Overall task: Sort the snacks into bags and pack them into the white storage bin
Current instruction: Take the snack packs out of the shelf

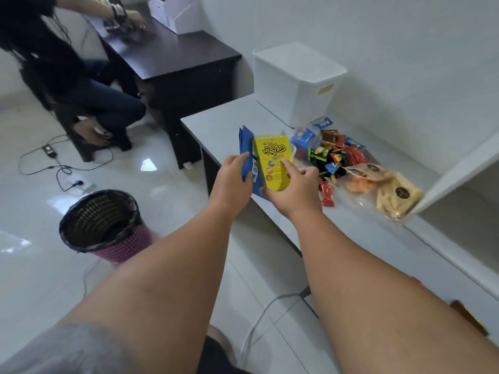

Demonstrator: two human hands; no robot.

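L hand [233,179]: fingers curled round 2 flat blue packets [247,155], held upright over the near edge of the white table [216,122]. Grip closed on them; fingertips lie on the packets' front face.

R hand [294,190]: clamped on a yellow snack box [272,163], thumb at its lower edge, index finger laid across the printed front. Box stands upright, pressed against the blue packets, just right of them. Both hands nearly touch.

Containers:
- White storage bin [294,82]: on the table at the far end, against the wall. Top reads as a flat white cover; contents not visible.
- Clear bag [383,184]: lying on the table at the right, holds pale yellow and orange snacks with dark round labels.
- 2nd clear bag [302,139]: just beside the yellow box, blue packs inside; count unclear.
- Loose pile of small wrapped snacks [334,155]: red, black, green, blue, between the 2 bags, on the tabletop below the bin.
- Pink mesh wastebasket [105,225]: on the floor at left, black liner; contents cannot be made out.

Misc: another person [67,63] seated at a dark desk [172,55], far left.
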